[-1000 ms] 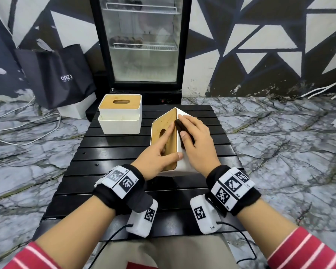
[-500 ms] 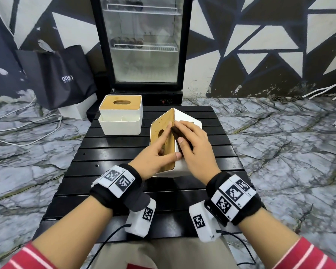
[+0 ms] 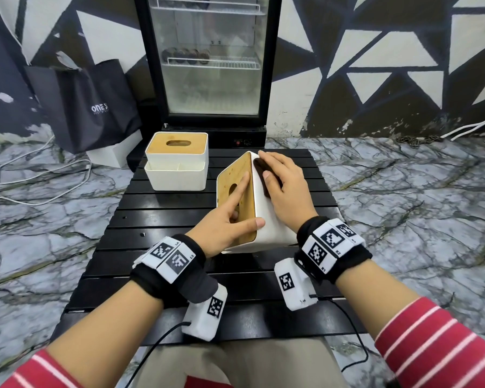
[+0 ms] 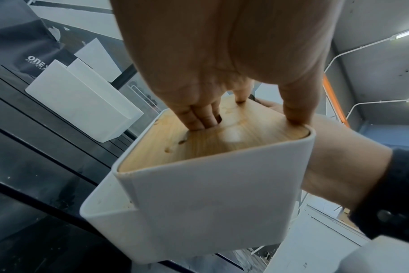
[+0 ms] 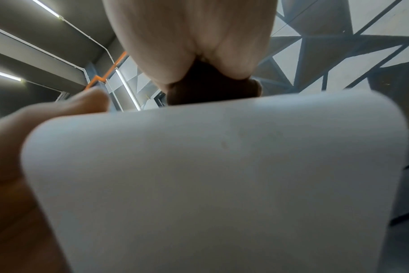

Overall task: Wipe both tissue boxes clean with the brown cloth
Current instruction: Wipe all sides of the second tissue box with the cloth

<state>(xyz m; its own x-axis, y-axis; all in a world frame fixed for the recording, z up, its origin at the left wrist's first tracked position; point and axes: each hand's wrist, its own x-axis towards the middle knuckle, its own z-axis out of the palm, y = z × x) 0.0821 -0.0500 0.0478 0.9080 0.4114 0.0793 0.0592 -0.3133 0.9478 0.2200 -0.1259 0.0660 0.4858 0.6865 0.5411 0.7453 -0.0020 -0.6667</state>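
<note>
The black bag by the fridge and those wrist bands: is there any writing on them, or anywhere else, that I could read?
"ONE": white letters on the black bag, cut off at its fold; the small line beneath is too small to read.
"L5": on the left wrist band.
Right wrist band: tiny labels, too blurred to read.
Tissue boxes: no writing.

Black slatted table (image 3: pixel 163 264) — two tissue boxes (image 3: pixel 177 163) (image 3: pixel 266 219) on it.

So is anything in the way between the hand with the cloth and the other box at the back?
Nothing visible. The right hand presses the brown cloth on the tipped box. Only bare black table lies between it and the back box.
</note>
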